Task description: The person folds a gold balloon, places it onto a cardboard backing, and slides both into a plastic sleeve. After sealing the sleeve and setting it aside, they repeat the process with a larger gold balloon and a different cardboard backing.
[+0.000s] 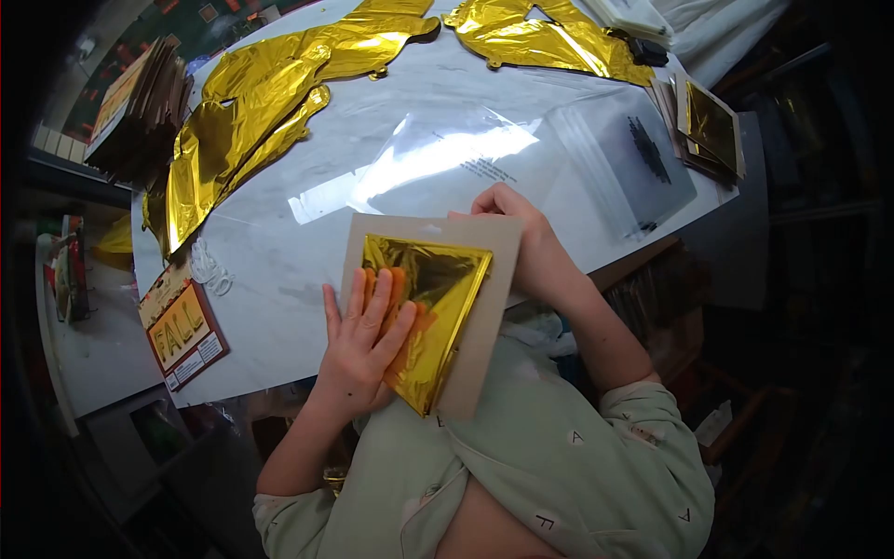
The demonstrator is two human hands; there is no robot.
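A grey-brown cardboard backing card point(480, 335) is tilted over the table's front edge, against my body. On it lies a folded gold foil balloon point(447, 303), shiny and creased. My left hand point(361, 337) rests on the foil's left side with its fingers spread. At the card's upper right edge, my right hand point(518, 240) has its fingers curled round the card; some fingertips are hidden. Just beyond the card lies a clear plastic bag point(438, 168) with small print. A second clear bag point(610, 172) with dark marks is to its right.
Flat gold foil balloons point(237, 140) line the table's back and left side. Stacked cards point(140, 116) stand at the far left, and more foil-faced cards point(712, 130) at the right corner. A FALL package card point(183, 333) and white string point(210, 266) lie at the left edge.
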